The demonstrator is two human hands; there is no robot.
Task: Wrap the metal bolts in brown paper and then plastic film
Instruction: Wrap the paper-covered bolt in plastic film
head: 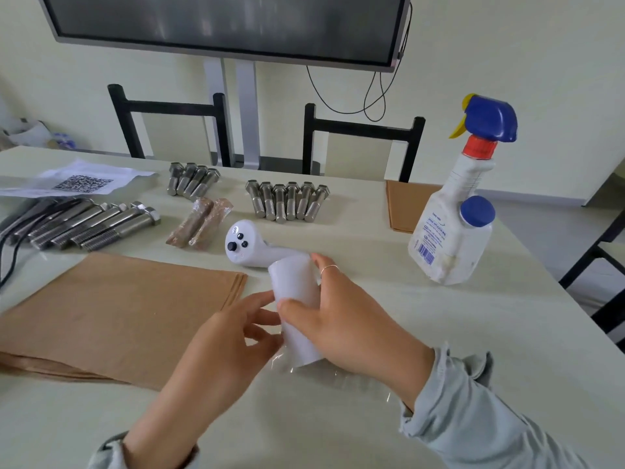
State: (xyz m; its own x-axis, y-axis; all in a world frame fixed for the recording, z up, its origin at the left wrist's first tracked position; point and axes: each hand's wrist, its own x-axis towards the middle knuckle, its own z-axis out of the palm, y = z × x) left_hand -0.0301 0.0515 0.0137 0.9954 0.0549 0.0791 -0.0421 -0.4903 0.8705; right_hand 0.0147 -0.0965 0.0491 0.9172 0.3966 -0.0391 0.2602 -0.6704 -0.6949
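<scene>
Clear plastic film (324, 370) is trailing below the white roll (297, 309) that the right hand (341, 319) is gripping with curled fingers while the left hand (233, 336) is pinching its edge, brown paper (111, 309) lying leftward, and metal bolts (287, 201) resting beyond the fingertips.

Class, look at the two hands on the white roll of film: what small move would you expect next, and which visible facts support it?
Probably the left hand peels the film's loose edge off the roll of plastic film while the right hand grips the roll. Clear film already lies crinkled on the table beneath, and two wrapped bolts lie behind, so film is likely needed.
</scene>
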